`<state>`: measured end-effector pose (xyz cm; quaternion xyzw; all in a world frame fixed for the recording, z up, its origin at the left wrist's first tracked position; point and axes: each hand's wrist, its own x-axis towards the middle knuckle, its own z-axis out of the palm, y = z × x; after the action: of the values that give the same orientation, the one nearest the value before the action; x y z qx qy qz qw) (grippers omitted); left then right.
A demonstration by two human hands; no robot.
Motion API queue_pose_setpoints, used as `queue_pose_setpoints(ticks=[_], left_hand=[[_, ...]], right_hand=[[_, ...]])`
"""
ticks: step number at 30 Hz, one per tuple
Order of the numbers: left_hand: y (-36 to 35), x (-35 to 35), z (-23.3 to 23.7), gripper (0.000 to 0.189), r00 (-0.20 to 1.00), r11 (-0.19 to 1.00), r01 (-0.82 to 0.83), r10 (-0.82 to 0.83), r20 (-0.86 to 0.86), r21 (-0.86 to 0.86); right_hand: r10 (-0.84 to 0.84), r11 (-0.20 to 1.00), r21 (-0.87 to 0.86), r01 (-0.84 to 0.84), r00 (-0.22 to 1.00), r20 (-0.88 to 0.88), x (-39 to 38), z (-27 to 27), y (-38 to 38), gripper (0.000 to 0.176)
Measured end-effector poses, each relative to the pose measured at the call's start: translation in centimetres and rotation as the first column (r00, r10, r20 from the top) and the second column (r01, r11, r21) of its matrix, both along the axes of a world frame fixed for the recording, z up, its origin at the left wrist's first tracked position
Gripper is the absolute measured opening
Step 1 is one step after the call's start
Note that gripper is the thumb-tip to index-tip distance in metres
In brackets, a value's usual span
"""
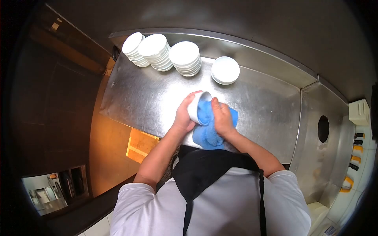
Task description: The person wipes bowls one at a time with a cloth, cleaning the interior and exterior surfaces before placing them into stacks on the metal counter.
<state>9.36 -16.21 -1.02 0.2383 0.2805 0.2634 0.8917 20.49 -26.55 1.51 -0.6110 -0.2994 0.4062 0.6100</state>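
A white bowl (193, 109), tilted on its side, is held in my left hand (183, 114), whose fingers wrap round its outer wall. My right hand (223, 120) grips a blue cloth (208, 133), part of which is inside the bowl. The rest of the cloth hangs down toward the counter's front edge, by the black apron. Both hands are over the metal counter (260, 106), close in front of my body. Beyond them, near the back, a short stack of white dishes (225, 70) stands apart from the others.
Three taller stacks of white dishes (185, 55) line the back left of the counter. A raised metal ledge runs behind them. At the right are a metal surface with a dark round hole (323, 129) and several yellow and black handles (356, 159).
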Motion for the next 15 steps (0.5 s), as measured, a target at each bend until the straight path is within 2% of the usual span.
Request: queue_pose_setpoints(ticks=[1,2,3,4,5,8,11,12,13,14,15], left_hand=[[0.4,0.0,0.2,0.047,0.999,0.989,0.0,0.006,0.04,-0.146],[1.1,-0.5,0.7,0.052,0.992,0.977,0.083,-0.063,0.108,-0.194],[1.6,-0.9,0.7,0.052,0.981,0.973,0.107,-0.071,0.179,-0.205],[1.9,-1.3,1.3,0.052,0.983,0.964,0.086,-0.04,0.18,-0.251],[2.0,-1.5,1.9,0.052,0.984,0.953,0.067,-0.013,0.18,-0.297],[1.8,-0.8,2.7,0.049,0.99,0.943,0.1,-0.061,0.131,-0.319],[1.5,-0.3,2.0,0.052,0.977,0.913,0.189,-0.14,0.158,-0.362],[1.4,-0.5,1.8,0.051,0.962,0.907,0.251,-0.194,0.192,-0.338],[1.5,-0.6,1.6,0.051,0.964,0.917,0.249,-0.205,0.168,-0.312],[1.6,-0.7,1.4,0.05,0.966,0.926,0.248,-0.214,0.145,-0.285],[1.6,-0.9,1.5,0.05,0.968,0.935,0.245,-0.22,0.122,-0.258]], right_hand=[[-0.091,0.994,-0.051,0.097,0.99,0.11,0.7,1.6,-0.2,0.055],[-0.188,0.968,-0.132,0.212,0.966,0.177,2.0,1.9,-0.7,0.057],[-0.305,0.945,-0.093,0.314,0.947,0.1,2.8,2.4,-0.7,0.058],[-0.416,0.908,-0.053,0.416,0.909,0.022,3.5,3.0,-0.6,0.06],[-0.502,0.846,0.071,0.528,0.835,-0.224,3.8,3.8,-0.4,0.06],[-0.603,0.716,0.351,0.603,0.788,-0.125,3.6,4.8,0.4,0.059],[-0.587,0.777,0.426,0.464,0.779,0.222,0.8,3.9,0.5,0.062],[-0.42,0.878,0.433,0.204,0.763,0.491,0.9,2.7,0.2,0.066],[-0.237,0.931,0.359,-0.061,0.648,0.724,1.1,1.7,0.0,0.072],[-0.079,0.938,0.229,-0.259,0.485,0.871,1.2,1.1,-0.2,0.079],[0.067,0.905,0.056,-0.421,0.272,0.96,1.3,0.8,-0.4,0.087]])
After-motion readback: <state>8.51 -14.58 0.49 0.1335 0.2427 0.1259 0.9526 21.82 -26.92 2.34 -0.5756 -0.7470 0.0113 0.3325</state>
